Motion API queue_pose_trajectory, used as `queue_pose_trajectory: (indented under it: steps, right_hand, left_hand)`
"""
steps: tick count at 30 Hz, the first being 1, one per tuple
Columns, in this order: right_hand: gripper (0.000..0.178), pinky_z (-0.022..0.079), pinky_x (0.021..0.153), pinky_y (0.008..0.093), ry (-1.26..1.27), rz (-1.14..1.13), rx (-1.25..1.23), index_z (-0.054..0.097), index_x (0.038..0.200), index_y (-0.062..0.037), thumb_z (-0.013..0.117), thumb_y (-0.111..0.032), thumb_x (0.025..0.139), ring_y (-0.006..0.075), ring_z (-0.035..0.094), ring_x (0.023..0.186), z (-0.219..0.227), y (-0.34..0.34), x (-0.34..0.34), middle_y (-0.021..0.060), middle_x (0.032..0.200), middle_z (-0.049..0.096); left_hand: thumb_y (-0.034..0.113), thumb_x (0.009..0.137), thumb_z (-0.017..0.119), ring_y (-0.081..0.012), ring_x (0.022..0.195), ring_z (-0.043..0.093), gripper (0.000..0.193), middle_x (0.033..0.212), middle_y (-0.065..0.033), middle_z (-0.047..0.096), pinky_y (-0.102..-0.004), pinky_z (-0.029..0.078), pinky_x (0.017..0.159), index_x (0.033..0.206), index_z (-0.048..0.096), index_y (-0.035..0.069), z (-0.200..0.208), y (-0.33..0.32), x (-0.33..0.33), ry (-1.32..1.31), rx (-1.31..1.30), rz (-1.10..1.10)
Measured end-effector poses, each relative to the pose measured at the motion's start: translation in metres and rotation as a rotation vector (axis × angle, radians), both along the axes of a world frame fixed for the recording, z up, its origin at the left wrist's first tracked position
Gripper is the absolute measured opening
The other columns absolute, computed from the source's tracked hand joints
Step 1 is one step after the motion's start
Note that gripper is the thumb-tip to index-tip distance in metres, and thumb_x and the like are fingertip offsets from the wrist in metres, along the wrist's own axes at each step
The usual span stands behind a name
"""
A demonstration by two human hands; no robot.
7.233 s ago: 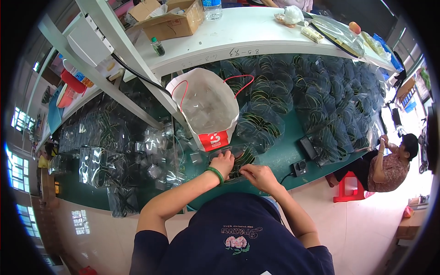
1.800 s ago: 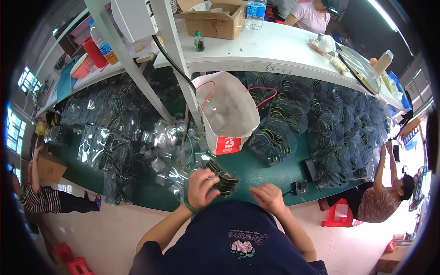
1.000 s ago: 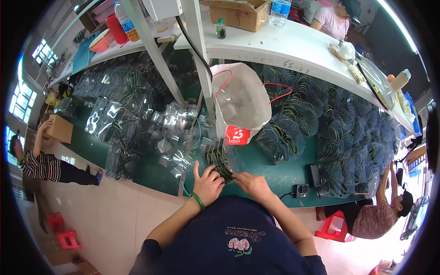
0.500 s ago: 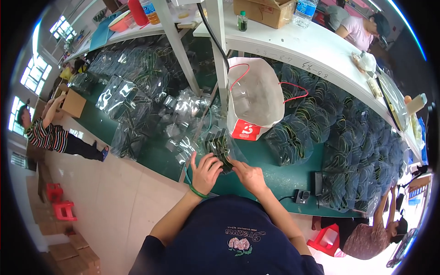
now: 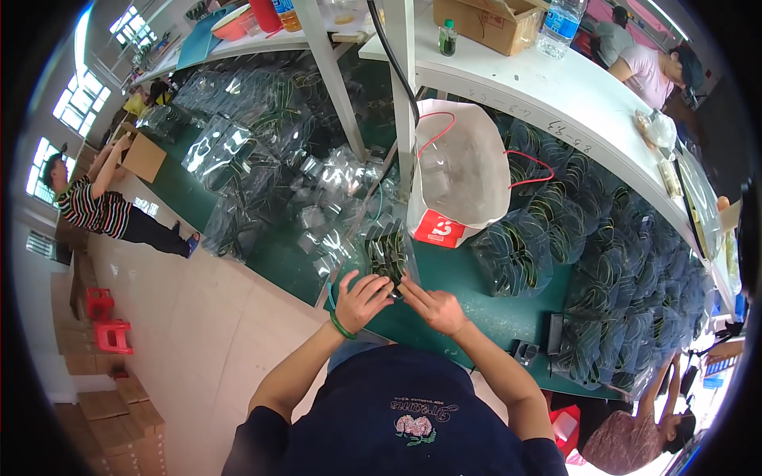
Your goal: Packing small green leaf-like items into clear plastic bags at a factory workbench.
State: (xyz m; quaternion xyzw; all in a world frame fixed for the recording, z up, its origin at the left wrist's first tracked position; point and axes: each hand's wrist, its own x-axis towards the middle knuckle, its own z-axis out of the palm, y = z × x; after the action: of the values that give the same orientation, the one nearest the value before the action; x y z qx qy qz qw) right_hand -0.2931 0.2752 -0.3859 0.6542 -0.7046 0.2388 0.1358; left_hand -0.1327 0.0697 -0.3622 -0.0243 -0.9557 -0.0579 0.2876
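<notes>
Left hand (image 5: 363, 303)'s loosely curled, right hand (image 5: 441, 311)'s fingers fairly straight, both at the near end of a clear packet (image 5: 386, 252) of dark strips on the green bench (image 5: 484, 282), near the paper bag (image 5: 468, 170). Can't tell if either's pinching. I'd keep the packet flat and go light so the film doesn't crease. Couple seconds back, the right hand was off it.

Two bare hands (image 5: 363, 302); one clear plastic packet (image 5: 386, 252) of dark strips at fingertips; one white paper bag (image 5: 486, 186); three red plastic stools (image 5: 113, 336).
</notes>
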Motion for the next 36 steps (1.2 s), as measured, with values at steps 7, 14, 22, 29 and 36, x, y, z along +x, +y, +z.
queue_pose_trajectory:
  steps: [7,14,22,29,36]
  right_hand:
    - [0.048,0.053,0.055,0.0267,-0.003,0.022,0.01,0.067,0.145,-0.0157,0.071,-0.021,0.098,0.0084,0.064,0.058,-0.018,-0.007,-0.014,0.0017,0.156,0.063]
    - [0.043,0.053,0.053,0.0279,-0.094,0.011,-0.024,0.071,0.139,-0.0178,0.076,-0.03,0.098,0.0119,0.063,0.054,-0.021,-0.008,-0.02,-0.0038,0.15,0.067]
    - [0.044,0.053,0.051,0.0305,-0.155,0.03,-0.014,0.072,0.139,-0.02,0.078,-0.03,0.096,0.0147,0.063,0.053,-0.021,-0.013,-0.021,-0.0048,0.145,0.071]
    - [0.041,0.053,0.051,0.0315,-0.144,-0.003,-0.009,0.074,0.136,-0.0215,0.078,-0.03,0.097,0.0165,0.061,0.051,-0.023,-0.011,-0.017,-0.0044,0.143,0.072]
    - [0.043,0.059,0.06,0.0353,-0.286,-0.063,0.02,0.072,0.136,-0.0198,0.08,-0.027,0.095,0.0229,0.072,0.067,0.0,-0.014,-0.005,-0.0001,0.147,0.069]
  left_hand:
    - [0.033,0.083,0.086,-0.0171,0.12,0.063,0.044,0.133,0.0068,0.07,-0.049,0.037,0.114,0.124,0.079,0.017,-0.01,-0.01,0.005,-0.046,-0.062,-0.011]
    - [0.034,0.086,0.084,-0.0172,0.123,0.061,0.039,0.132,0.0078,0.072,-0.0483,0.037,0.113,0.122,0.08,0.018,-0.014,-0.011,0.004,-0.058,-0.028,0.006]
    - [0.034,0.087,0.083,-0.0177,0.123,0.06,0.035,0.128,0.0084,0.073,-0.048,0.036,0.113,0.118,0.081,0.019,-0.021,-0.01,0.006,-0.025,-0.013,0.034]
    - [0.034,0.09,0.082,-0.0166,0.125,0.06,0.028,0.127,0.009,0.073,-0.0467,0.035,0.113,0.115,0.081,0.021,-0.026,-0.008,0.008,0.001,0.04,0.036]
    - [0.031,0.092,0.081,-0.0164,0.129,0.06,0.029,0.128,0.0066,0.072,-0.0478,0.034,0.113,0.119,0.079,0.022,-0.019,-0.004,0.014,-0.015,0.046,0.048]
